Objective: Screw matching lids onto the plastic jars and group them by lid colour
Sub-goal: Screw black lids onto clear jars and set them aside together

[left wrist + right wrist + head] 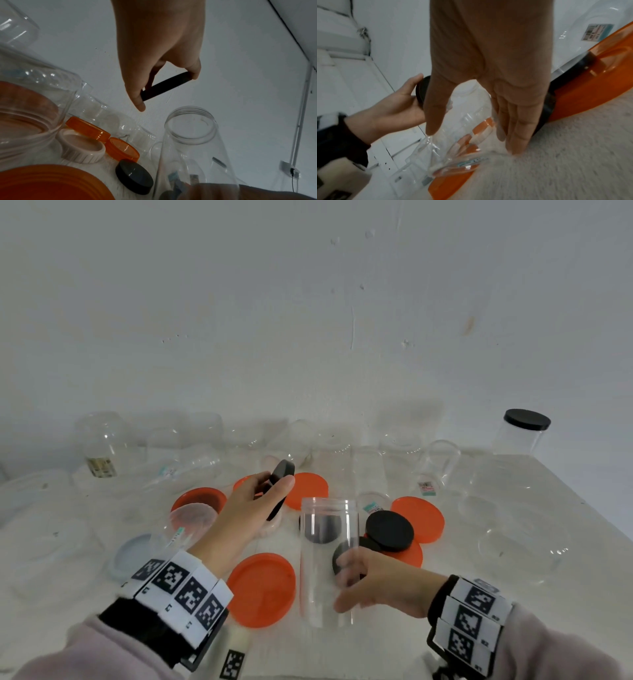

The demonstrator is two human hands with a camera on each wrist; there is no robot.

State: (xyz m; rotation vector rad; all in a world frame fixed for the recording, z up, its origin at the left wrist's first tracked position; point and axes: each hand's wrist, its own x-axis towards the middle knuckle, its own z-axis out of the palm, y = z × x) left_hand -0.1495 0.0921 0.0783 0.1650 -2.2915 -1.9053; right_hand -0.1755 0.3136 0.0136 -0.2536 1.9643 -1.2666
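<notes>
Two hands busy: left hand (255, 501) pinches black lid (165, 86), right hand (373, 582) wraps jar (329, 559); next, seat lid squarely on its mouth.

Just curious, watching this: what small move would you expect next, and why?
Probably the left hand brings its black lid over the tall clear jar, since the right hand grips that upright jar and its mouth is open.

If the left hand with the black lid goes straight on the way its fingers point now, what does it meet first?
Probably the orange lid lying just beyond the fingertips of the left hand, which grips the black lid. Behind it stand clear jars. Depth is uncertain; the hand may pass above the lid.
</notes>
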